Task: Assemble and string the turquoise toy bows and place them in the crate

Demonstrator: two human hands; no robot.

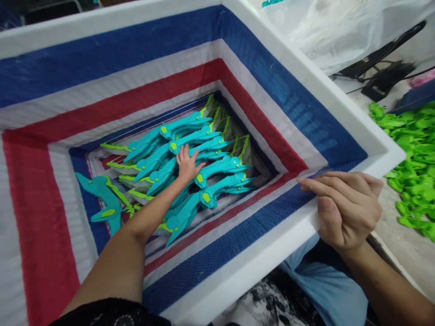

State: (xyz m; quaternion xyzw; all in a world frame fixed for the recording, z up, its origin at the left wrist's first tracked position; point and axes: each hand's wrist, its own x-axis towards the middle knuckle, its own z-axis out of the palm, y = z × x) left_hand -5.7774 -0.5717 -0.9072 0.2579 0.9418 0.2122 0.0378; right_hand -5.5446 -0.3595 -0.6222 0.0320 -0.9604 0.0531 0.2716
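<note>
Resting among at least five bows (173, 147), left hand (187, 165) splays; right hand (351, 210), grip unclear.

- The lined bin (272, 267) sits right before you.
- Bow-shaped pieces (215, 168) lie side by side in a row on its bottom, your left hand (188, 166) upon them.
- One separate piece (108, 194) lies left of that row.
- Your right hand (350, 208) is at the near rim's right end.
- Outside, right, lies a heap of parts (414, 163); cables (370, 61) lie behind it.
</note>
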